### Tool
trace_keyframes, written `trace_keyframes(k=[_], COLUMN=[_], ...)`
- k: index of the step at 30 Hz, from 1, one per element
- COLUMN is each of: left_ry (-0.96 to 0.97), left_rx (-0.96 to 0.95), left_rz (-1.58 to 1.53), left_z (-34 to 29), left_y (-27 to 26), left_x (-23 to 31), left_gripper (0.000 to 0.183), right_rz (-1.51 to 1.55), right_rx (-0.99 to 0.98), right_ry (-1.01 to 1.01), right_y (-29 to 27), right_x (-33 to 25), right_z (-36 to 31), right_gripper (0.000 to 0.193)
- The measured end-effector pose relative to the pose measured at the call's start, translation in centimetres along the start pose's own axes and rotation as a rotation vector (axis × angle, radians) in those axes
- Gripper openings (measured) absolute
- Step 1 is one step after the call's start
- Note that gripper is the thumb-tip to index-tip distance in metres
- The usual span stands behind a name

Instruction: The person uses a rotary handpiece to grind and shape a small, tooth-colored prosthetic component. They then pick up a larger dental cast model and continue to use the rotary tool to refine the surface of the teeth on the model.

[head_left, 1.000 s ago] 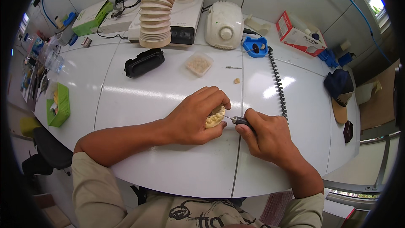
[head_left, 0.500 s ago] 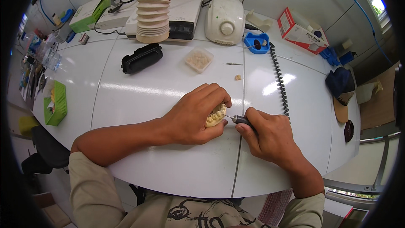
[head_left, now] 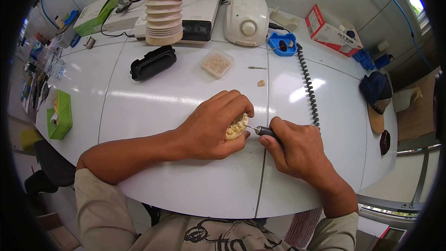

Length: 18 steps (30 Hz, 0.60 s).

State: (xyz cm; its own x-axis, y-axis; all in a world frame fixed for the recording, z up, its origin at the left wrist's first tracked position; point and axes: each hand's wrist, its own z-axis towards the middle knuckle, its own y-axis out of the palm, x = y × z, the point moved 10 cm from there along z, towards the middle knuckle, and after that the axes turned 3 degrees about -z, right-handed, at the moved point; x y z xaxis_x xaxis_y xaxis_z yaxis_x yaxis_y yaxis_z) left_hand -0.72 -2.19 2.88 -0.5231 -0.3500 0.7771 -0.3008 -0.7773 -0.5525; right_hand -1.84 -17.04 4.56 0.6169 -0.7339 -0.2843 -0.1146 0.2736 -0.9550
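Observation:
A cream-yellow dental cast (head_left: 236, 130) with a row of teeth sits in my left hand (head_left: 211, 128), whose fingers and thumb wrap round its far and near sides. My right hand (head_left: 297, 148) is closed round a dark rotary handpiece (head_left: 265, 131), held like a pen. Its thin metal bur points left and meets the edge of the cast near the teeth; whether it touches cannot be told. My left palm hides part of the cast. A coiled dark cord (head_left: 308, 86) runs from beside my right hand toward the back of the table.
Behind my hands stand a clear tub of small pale pieces (head_left: 217, 63), a black case (head_left: 154, 63), a loose bur (head_left: 257, 68) and a small tan piece (head_left: 261, 83). Farther back are a white control unit (head_left: 246, 21), a ribbed hose (head_left: 164, 9) and a blue tray (head_left: 282, 44). A green basket (head_left: 60, 115) is at left.
Both hands keep nearly the same place and grip, the bur still at the cast. The whole view has shifted very slightly.

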Motion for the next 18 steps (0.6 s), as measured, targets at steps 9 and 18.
trace_keyframes(k=[9, 18], left_ry=[0.041, -0.011], left_rx=[0.033, -0.004], left_rz=[0.002, -0.012], left_z=[-0.05, 0.01], left_y=[-0.07, -0.09], left_x=[-0.04, 0.02], left_gripper=[0.036, 0.036], right_rz=[0.002, 0.001], right_rx=[-0.011, -0.016], right_ry=[0.008, 0.008], right_y=[0.06, -0.03], right_x=[0.09, 0.08], right_z=[-0.03, 0.01], right_gripper=[0.042, 0.041])
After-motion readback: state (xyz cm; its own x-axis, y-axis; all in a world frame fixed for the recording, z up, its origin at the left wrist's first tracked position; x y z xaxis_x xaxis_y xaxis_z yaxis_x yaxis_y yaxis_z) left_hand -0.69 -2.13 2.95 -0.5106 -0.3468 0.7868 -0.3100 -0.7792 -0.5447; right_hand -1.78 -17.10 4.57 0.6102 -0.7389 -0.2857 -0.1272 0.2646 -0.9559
